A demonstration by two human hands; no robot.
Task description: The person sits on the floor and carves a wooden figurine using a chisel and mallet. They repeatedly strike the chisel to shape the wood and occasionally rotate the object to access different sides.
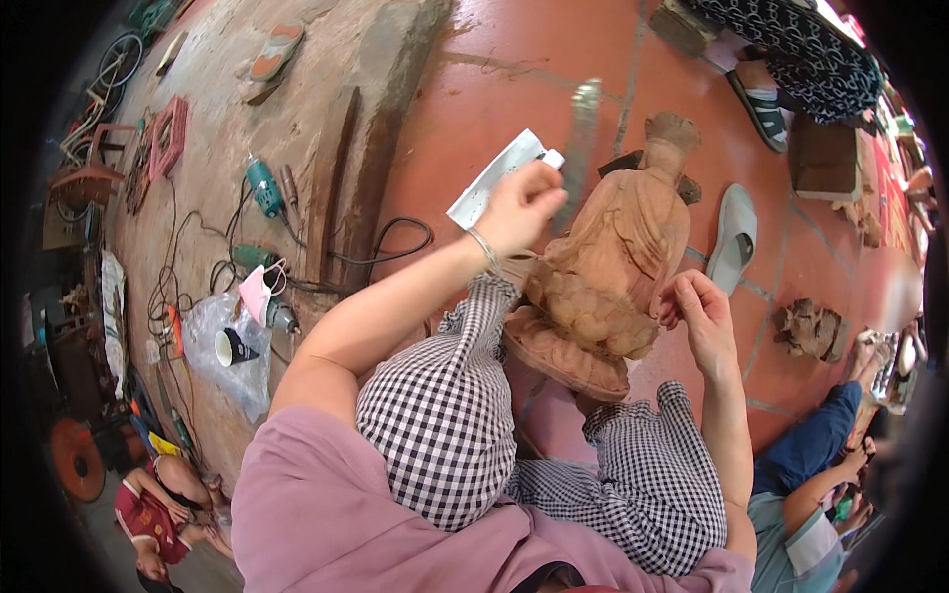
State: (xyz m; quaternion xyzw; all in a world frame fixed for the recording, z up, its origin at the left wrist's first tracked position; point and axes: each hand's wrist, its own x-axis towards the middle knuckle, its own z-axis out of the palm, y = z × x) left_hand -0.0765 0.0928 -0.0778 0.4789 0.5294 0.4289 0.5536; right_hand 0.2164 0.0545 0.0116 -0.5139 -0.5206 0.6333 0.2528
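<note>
A carved brown wooden statue of a robed seated figure on a lotus base (pixel 623 227) leans away from me, its base near my knees. My left hand (pixel 524 210) is left of it, fingers curled together. A long, pale greenish thing (pixel 583 124), smeared by motion, runs past its fingertips; its kind cannot be made out. Under and beyond that hand lies a white sheet (pixel 491 181), with a small white cap-like piece (pixel 553 159) at its edge. Close to the statue's right side, my right hand (pixel 700 314) is closed in a pinch; what its fingers hold is hidden.
A grey slipper (pixel 733 237) and a rough carved wood piece (pixel 811 329) lie right. On the left are a green power tool (pixel 264 187), cables, a wooden beam (pixel 331 188), a plastic bag (pixel 222 346) and a pink mask (pixel 259 294). Other people sit nearby.
</note>
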